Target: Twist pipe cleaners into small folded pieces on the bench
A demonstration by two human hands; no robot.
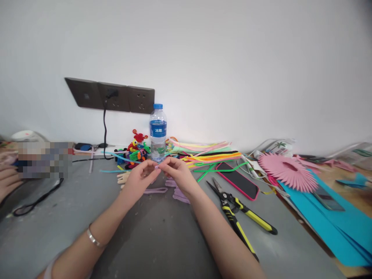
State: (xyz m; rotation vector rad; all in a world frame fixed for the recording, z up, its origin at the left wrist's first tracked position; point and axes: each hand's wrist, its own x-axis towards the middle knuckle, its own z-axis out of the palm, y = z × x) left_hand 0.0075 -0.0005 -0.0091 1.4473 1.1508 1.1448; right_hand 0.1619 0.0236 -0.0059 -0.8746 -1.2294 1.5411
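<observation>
My left hand (138, 178) and my right hand (178, 174) meet above the middle of the grey table, fingertips pinched together. Between them shows a tiny bit of purple pipe cleaner (157, 167), mostly covered by the fingers. Below the hands lies a purple pipe cleaner bent into a long flat loop (155, 190). More folded purple pipe cleaners (180, 194) lie beside my right wrist. Just left of my left hand is a small cream-coloured finger-like piece (122, 178), partly hidden.
Behind stand a water bottle (158, 133) and colourful pipe-cleaner figures (138, 149). Bundled pipe cleaners (212, 155) lie along the wall. To the right are a phone (240, 181), open yellow-black shears (232, 201), a pink pleated paper ring (286, 170) and blue sheets (334, 221). Another person's hand (8, 180) is far left.
</observation>
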